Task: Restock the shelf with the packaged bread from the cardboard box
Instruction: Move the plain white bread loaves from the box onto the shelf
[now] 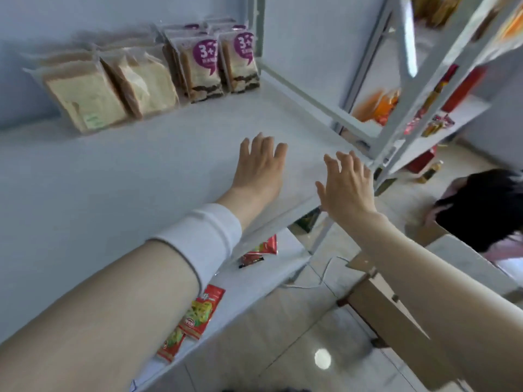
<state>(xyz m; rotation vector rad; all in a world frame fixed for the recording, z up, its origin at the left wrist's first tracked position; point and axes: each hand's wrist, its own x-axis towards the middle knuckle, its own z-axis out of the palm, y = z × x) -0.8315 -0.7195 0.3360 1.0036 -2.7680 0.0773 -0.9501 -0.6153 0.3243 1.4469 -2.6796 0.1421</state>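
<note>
Several clear packs of sliced bread (113,89) lean at the back left of the white shelf (141,171). To their right stand packs with purple "3+1" labels (223,63). My left hand (259,165) hovers palm down over the bare shelf board, fingers spread, holding nothing. Over the shelf's front right corner is my right hand (348,185), also empty with fingers apart. The cardboard box (382,301) sits on the floor at lower right, partly hidden behind my right forearm; its contents cannot be seen.
A lower shelf board (254,275) carries red snack packets (202,312). A second white rack (418,89) with orange and red goods stands at the right. Another person's dark hair (486,205) shows near the box. The floor is glossy tile.
</note>
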